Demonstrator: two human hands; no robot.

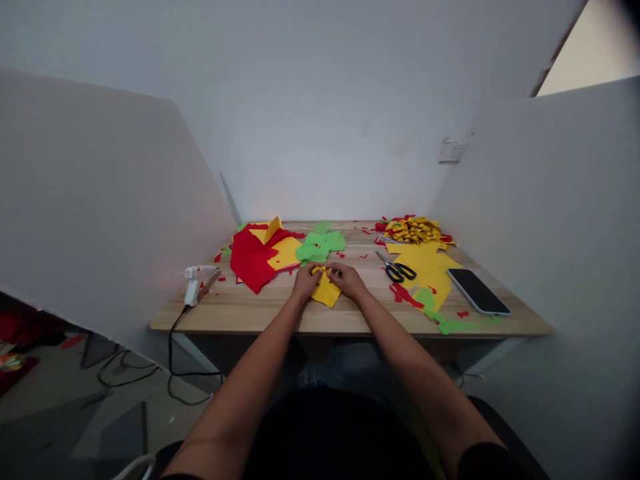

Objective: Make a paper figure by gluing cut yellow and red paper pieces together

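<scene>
Near the front middle of the table, a small piece of yellow crepe paper [327, 291] is pinched along its far edge, which looks gathered and creased. My left hand [305, 281] grips it from the left with closed fingers. From the right, my right hand [349, 279] pinches the same edge, close to the left fingertips. The near part of the paper hangs flat toward me. Just beyond my hands lie several green paper pieces [320, 245]. Dark-handled scissors [397, 269] rest to the right, blades partly apart.
Red paper [250, 259] and yellow sheets [287, 253] lie at the left, near a white glue gun [193, 283] with a black cord. At right are a pile of yellow ruffled pieces [417, 230], yellow paper [425, 267] and a phone [479, 291]. White partitions flank the table [240, 313].
</scene>
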